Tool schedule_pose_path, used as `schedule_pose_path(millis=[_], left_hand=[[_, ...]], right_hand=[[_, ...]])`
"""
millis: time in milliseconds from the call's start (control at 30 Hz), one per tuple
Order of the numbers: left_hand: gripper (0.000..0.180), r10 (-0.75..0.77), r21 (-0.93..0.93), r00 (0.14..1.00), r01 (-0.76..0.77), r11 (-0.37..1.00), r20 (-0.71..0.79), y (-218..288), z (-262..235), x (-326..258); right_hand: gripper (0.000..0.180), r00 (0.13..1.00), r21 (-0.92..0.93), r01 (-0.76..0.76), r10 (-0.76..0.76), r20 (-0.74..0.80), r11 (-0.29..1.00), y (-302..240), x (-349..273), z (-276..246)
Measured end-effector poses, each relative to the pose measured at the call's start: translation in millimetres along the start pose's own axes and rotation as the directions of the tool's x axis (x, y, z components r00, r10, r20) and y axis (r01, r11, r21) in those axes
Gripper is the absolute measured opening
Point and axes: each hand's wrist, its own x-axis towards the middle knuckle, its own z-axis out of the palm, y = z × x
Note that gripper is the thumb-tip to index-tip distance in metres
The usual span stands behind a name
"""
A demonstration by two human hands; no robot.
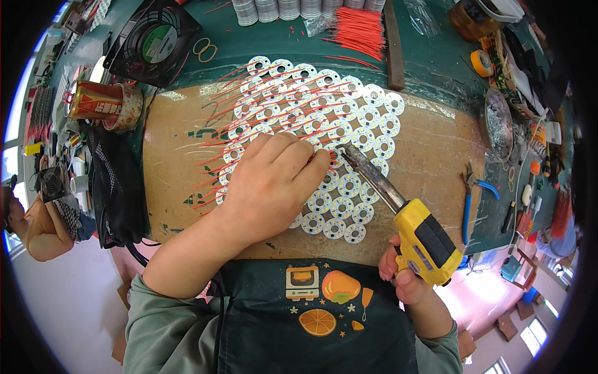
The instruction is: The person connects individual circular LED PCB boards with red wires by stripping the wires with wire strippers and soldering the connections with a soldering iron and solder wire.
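Note:
Rows of round white ring-shaped LED boards (pixel 349 185) lie side by side on a brown board. Red wires (pixel 215 142) run from many of those toward the left. My left hand (pixel 274 181) rests over the rows, its fingers closed in a pinch with a red wire at the tips; the fingers partly hide it. My right hand (pixel 405 274) grips a yellow and black soldering gun (pixel 430 243) by its handle. The gun's dark metal tip points up and left, close to the left fingertips, at one of the ring boards. Whether it touches the board, I cannot tell.
Behind the brown board (pixel 430 181) are stacks of ring boards (pixel 289 9), a bundle of red wires (pixel 358 32) and a metal bar (pixel 393 50). A black fan (pixel 152 43) and red can (pixel 93 100) stand left; blue-handled pliers (pixel 467 206) and a metal bowl (pixel 498 124) are right.

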Motion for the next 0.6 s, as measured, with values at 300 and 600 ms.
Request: schedule_pose_path(millis=[300, 600], left_hand=[[0.03, -0.005, 0.01, 1.0, 0.005, 1.0, 0.017, 0.5, -0.7, 2.1], [0.03, -0.007, 0.0, 1.0, 0.007, 1.0, 0.008, 0.8, -0.7, 2.8]], right_hand=[[0.077, 1.0, -0.003, -0.004, 0.004, 0.002, 1.0, -0.6, 0.0, 0.9], [0.073, 1.0, -0.037, 0.012, -0.012, -0.006, 0.999, -1.8, -0.1, 1.2]])
